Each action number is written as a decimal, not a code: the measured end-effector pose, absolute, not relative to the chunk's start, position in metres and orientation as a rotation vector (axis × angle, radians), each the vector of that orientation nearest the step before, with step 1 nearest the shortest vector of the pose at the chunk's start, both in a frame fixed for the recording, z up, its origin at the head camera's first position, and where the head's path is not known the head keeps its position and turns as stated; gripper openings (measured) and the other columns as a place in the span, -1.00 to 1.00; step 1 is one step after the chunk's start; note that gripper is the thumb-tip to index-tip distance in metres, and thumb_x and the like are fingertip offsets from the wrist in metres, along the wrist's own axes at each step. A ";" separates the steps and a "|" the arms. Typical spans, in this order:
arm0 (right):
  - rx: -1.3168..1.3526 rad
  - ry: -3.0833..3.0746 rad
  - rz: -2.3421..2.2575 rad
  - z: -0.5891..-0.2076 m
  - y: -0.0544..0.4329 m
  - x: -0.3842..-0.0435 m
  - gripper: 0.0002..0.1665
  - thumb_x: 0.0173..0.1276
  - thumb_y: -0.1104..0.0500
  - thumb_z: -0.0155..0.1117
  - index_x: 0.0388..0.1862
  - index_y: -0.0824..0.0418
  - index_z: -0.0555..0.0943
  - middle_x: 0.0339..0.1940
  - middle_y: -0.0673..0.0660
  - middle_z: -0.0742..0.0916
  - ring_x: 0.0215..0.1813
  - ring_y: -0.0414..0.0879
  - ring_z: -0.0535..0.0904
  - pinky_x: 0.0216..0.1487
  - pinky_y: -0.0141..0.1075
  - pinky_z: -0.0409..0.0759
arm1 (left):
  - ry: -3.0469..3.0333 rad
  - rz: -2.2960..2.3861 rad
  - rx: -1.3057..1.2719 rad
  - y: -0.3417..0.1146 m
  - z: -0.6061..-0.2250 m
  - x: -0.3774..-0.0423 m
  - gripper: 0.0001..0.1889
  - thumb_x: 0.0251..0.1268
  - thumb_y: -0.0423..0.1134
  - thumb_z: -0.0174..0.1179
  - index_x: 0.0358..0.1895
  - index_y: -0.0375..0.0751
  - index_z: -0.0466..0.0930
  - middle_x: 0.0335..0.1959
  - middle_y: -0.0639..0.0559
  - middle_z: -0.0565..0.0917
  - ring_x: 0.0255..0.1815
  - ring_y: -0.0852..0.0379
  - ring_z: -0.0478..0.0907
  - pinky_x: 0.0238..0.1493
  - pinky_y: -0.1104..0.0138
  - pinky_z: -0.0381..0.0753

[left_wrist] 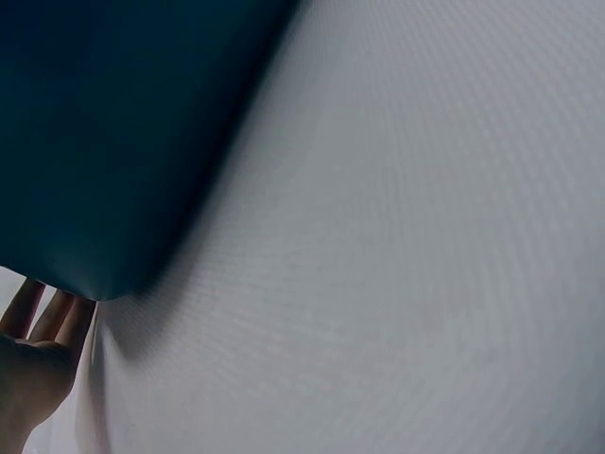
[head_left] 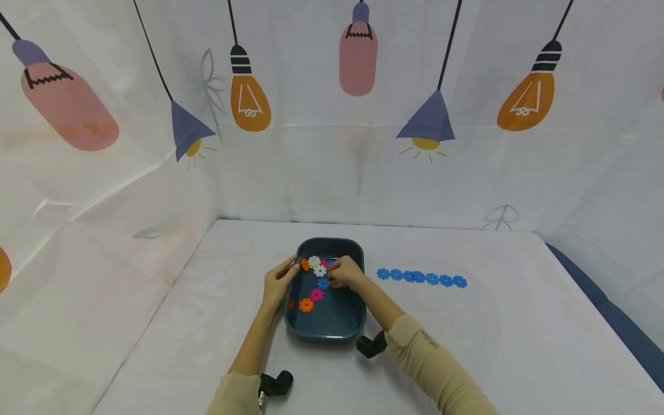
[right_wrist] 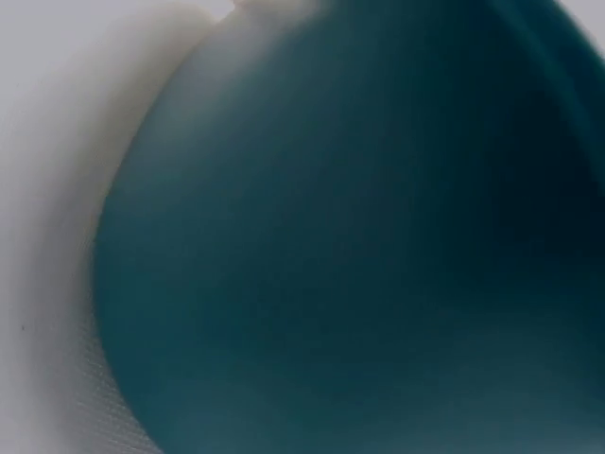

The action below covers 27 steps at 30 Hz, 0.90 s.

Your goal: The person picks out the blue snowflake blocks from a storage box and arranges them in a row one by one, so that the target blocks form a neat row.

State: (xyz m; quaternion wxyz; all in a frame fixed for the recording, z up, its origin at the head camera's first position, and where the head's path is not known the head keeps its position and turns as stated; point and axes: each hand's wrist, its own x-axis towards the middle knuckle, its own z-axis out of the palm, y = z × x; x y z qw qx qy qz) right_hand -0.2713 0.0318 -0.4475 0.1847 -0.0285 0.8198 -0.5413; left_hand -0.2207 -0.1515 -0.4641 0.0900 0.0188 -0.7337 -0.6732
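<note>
A dark teal tray point(head_left: 332, 323) stands on the white table, holding several small flower-shaped discs in orange, white, pink and blue. At its left rim, my left hand point(head_left: 280, 281) grips the side, thumb near the edge; the left wrist view shows the fingers point(left_wrist: 68, 322) against the tray's outside. My right hand point(head_left: 344, 272) reaches over the right rim, fingertips bent down among the discs. A blue disc point(head_left: 323, 283) and a white disc point(head_left: 320, 270) lie beside those fingertips. Whether they pinch a disc is hidden. The right wrist view shows mostly the tray's blurred outer wall point(right_wrist: 312, 236).
Right of the tray, a row of blue flower-shaped discs point(head_left: 432, 278) lies on the white tabletop point(head_left: 467, 340). A pale cloth wall point(head_left: 321, 173) printed with lamps rises behind the table. Dark wrist mounts point(head_left: 277, 383) hang from both sleeves near the tray's front.
</note>
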 end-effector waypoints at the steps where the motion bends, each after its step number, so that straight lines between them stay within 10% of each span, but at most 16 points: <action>1: -0.087 2.340 -1.501 -0.448 0.031 -0.271 -0.72 0.19 0.48 0.19 -0.09 0.53 0.61 -0.25 0.30 0.69 -0.41 -0.04 0.68 -0.36 -0.26 0.67 | -2.181 -2.003 0.056 -0.152 -0.464 -0.221 -0.60 0.33 -0.32 0.14 0.20 -0.36 0.48 0.19 -0.29 0.49 0.21 -0.18 0.43 0.20 0.07 0.41; 27: -0.029 1.803 -1.814 -0.456 -0.016 -0.264 -0.56 0.26 0.48 0.14 0.13 0.58 0.44 -0.06 0.33 0.61 -0.19 -0.07 0.63 -0.01 -0.22 0.60 | -2.115 -2.058 0.038 -0.153 -0.471 -0.225 -0.60 0.32 -0.34 0.15 0.19 -0.37 0.48 0.16 -0.33 0.50 0.19 -0.17 0.44 -0.09 0.59 0.46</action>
